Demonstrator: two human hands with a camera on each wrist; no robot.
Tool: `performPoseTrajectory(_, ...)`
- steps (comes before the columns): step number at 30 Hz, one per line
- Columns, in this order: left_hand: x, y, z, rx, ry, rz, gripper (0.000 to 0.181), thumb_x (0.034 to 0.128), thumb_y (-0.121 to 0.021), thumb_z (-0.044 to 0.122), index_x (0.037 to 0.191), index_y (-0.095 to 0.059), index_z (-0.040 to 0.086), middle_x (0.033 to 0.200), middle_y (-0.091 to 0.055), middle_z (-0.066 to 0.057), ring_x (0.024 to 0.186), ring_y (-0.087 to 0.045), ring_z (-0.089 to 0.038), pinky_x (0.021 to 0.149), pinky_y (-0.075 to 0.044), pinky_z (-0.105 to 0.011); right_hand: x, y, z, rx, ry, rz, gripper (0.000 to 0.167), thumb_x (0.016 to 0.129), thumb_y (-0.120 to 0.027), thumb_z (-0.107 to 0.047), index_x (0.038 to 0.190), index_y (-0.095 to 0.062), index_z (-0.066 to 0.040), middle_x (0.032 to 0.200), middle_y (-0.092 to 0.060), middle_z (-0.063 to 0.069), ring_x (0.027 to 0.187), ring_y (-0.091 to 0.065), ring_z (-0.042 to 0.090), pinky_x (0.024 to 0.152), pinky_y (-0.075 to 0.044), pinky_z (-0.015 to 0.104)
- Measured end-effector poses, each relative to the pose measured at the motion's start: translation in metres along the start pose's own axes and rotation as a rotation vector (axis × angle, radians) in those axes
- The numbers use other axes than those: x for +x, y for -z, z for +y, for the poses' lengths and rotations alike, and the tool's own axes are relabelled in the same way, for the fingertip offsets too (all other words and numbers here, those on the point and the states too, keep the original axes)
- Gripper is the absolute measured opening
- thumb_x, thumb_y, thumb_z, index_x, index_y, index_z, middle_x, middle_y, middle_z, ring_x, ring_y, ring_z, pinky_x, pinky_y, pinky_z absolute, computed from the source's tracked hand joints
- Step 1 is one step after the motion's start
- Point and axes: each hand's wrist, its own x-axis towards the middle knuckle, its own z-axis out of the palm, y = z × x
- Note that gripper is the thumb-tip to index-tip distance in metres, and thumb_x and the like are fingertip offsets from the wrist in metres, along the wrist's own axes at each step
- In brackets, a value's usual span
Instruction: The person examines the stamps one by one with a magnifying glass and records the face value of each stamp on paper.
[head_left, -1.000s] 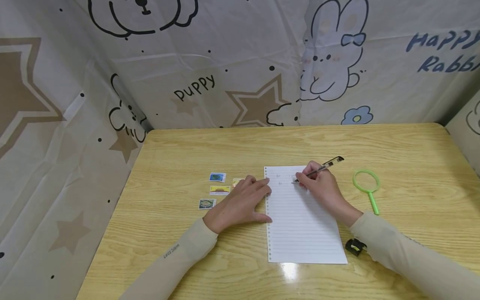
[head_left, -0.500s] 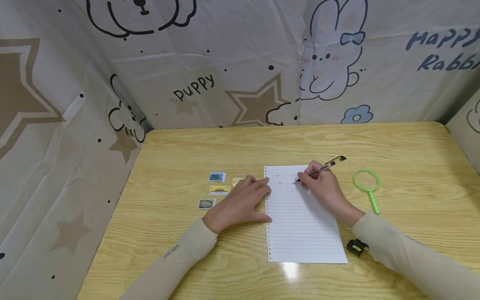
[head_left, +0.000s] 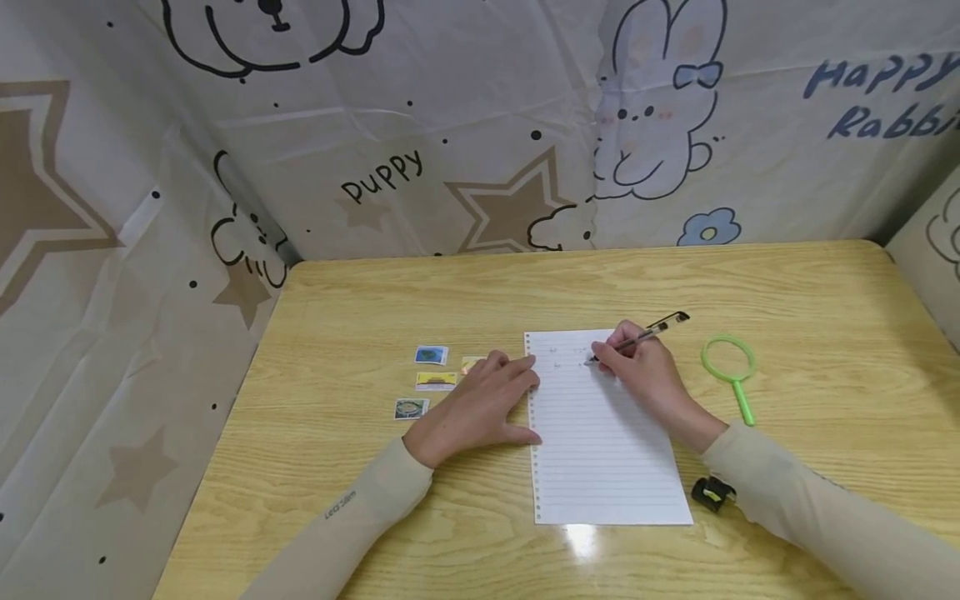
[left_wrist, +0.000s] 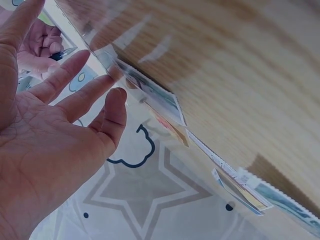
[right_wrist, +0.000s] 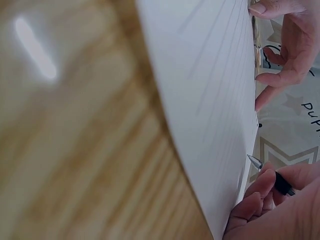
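Observation:
A lined sheet of paper (head_left: pixel 600 450) with punched holes down its left edge lies on the table. My right hand (head_left: pixel 645 375) pinches a black pen (head_left: pixel 651 330), its tip at the paper near a few small written marks (head_left: pixel 557 365) in the upper rows. In the right wrist view the pen's metal tip (right_wrist: pixel 254 161) points out past the fingers. My left hand (head_left: pixel 480 408) rests with spread fingers, the fingertips and thumb on the sheet's left edge. Small stamps (head_left: pixel 436 381) lie left of that hand, one of them partly hidden behind it.
A green magnifying glass (head_left: pixel 731 371) lies right of the paper. Beside the right sleeve sits a small black object (head_left: pixel 709 494), partly covered. The wooden table (head_left: pixel 360 308) meets a printed cloth backdrop (head_left: pixel 315 125) at the back and sides.
The pen tip shifts only slightly on the paper with the right hand. The left hand stays in place; the whole head view drifts a little.

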Motion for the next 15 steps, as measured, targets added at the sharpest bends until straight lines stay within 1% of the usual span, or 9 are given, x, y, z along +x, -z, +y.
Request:
performPoseTrajectory(6, 0.0001, -0.0006, -0.0006, -0.001, -0.002, 0.006, 0.073, 0.0921, -0.084, 0.059, 0.144, -0.064, 0.011, 0.167, -0.048, -0.011, 0.133, -0.048, -0.03, 0.11, -0.043, -0.046, 0.0005, 0.0008, 0.0003, 0.002, -0.004, -0.004, 0.024, 0.107, -0.072, -0.021, 0.095, -0.059, -0.005, 0.086, -0.073, 0.01, 0.077, -0.066, 0.02, 0.064, -0.047, 0.025)
performPoseTrajectory(10, 0.0002, -0.0007, -0.0007, -0.001, -0.005, 0.009, 0.074, 0.0919, -0.084, 0.059, 0.144, -0.064, 0.011, 0.167, -0.048, -0.011, 0.132, -0.048, -0.03, 0.109, -0.043, -0.045, 0.0013, 0.0019, 0.0025, 0.015, -0.037, 0.011, 0.025, 0.107, -0.072, -0.024, 0.097, -0.06, -0.004, 0.086, -0.073, 0.008, 0.078, -0.066, 0.019, 0.066, -0.048, 0.026)
performPoseTrajectory(15, -0.0005, -0.0001, 0.0003, 0.012, 0.001, 0.002, 0.074, 0.0921, -0.084, 0.06, 0.145, -0.064, 0.012, 0.167, -0.048, -0.011, 0.133, -0.048, -0.03, 0.11, -0.043, -0.044, 0.0012, 0.0045, 0.0044, 0.01, -0.036, 0.034, 0.03, 0.105, -0.075, -0.032, 0.105, -0.066, -0.004, 0.088, -0.071, 0.006, 0.079, -0.063, 0.018, 0.067, -0.048, 0.027)
